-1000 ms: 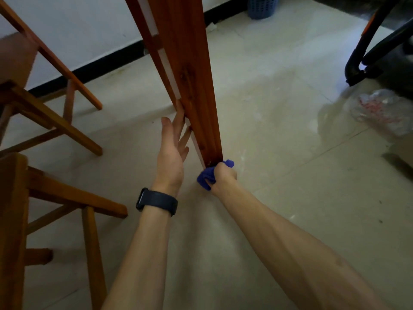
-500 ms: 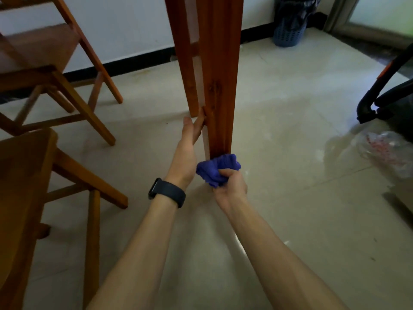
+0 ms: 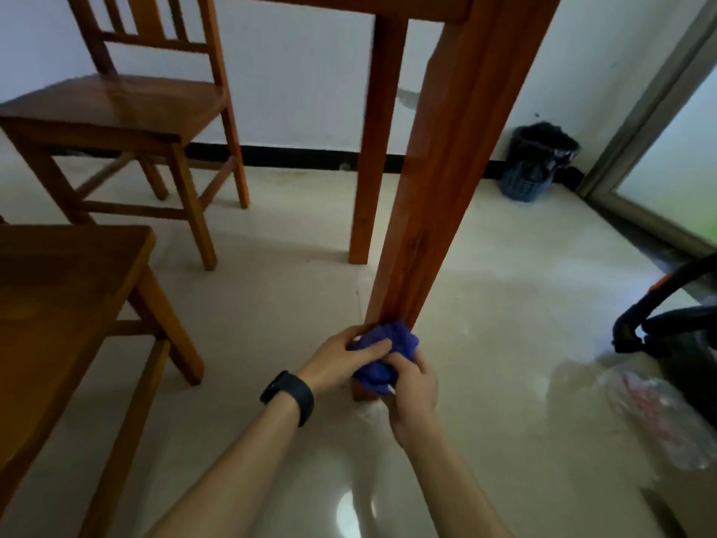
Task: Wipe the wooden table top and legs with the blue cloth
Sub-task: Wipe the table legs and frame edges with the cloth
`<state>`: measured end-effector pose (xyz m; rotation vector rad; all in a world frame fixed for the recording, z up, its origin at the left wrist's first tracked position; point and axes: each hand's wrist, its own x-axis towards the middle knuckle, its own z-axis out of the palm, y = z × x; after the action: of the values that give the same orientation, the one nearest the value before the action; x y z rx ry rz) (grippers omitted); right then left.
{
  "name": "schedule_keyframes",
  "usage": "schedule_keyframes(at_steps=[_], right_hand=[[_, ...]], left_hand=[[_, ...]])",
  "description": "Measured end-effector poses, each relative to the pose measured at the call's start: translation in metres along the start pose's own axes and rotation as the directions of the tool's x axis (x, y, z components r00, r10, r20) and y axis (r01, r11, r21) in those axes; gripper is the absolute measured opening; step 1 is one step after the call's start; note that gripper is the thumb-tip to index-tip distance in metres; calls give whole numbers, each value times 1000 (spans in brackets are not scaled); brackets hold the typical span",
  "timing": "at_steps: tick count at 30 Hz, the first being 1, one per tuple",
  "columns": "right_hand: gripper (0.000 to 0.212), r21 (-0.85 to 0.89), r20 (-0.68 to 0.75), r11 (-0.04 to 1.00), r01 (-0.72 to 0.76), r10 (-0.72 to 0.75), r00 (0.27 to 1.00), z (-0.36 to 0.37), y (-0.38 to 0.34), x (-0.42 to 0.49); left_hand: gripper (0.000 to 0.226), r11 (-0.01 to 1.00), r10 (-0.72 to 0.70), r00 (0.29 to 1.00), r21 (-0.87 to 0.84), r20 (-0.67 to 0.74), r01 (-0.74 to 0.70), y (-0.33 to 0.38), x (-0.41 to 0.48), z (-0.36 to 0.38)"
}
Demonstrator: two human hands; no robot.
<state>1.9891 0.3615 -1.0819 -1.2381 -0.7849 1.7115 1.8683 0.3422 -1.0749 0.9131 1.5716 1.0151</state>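
Cloth position: the blue cloth (image 3: 382, 353) was bunched low against the near table leg (image 3: 438, 211), just above the floor.
Left hand: the left hand (image 3: 341, 359) gripped the cloth's upper left side, thumb laid across the fabric; a dark wristband (image 3: 289, 396) sat on that wrist.
Right hand: the right hand (image 3: 411, 386) pinched the cloth's lower part with curled fingers.
Reason for hold: both hands on one wad suggested the cloth was being regathered or wrapped round the leg's base; which of the two could not be told.
Leg contact: the cloth touched the leg's front face; the foot of the leg was partly hidden behind the hands.
Other legs: the far table leg (image 3: 378, 141) stood apart, untouched.
Surroundings: two wooden chairs (image 3: 128, 110) to the left; a lined waste basket (image 3: 535, 165) by the wall.
Writing: none legible; red print on a plastic bag (image 3: 652, 413) was too blurred to read.
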Motion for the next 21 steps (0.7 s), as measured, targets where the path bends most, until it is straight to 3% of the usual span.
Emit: schedule_keyframes(at_steps=[2,4,6,8,10,13,15,18,21], right_hand=[[26,-240,151,969,56,-20,988,-7,3,-2],[25,-412,295,908,73,57,954,-15,1,-2],[26,-515,323,850,114,69,944,-21,-5,0],[26,-612,214,764,205,-89,973,-22,-12,6],[34,-674,80,677,296,-331,940,-15,-24,9],[56,-652,108,592,473,-546,831,1,-49,9],[56,-563,220,585,584,-575,788,12,-64,6],[55,-489,287,619,614,-551,784,21,-74,3],[61,-565,285,594,573,-511,811,23,-72,-1]], left_hand=[[57,998,-16,999,-63,35,18,-17,3,-3],[50,995,-11,1000,-97,3,11,-31,6,-9],[42,989,-17,993,-147,-120,-1,-40,12,-16],[25,983,-10,935,-176,-355,-56,-32,17,-26],[15,964,79,833,-171,-548,-205,-1,18,-36],[31,818,289,756,-259,-587,-514,66,12,-33],[33,784,418,721,-182,-553,-594,94,6,-9],[37,852,390,672,-31,-630,-523,71,11,36],[36,978,182,817,15,-547,-207,-5,22,41]])
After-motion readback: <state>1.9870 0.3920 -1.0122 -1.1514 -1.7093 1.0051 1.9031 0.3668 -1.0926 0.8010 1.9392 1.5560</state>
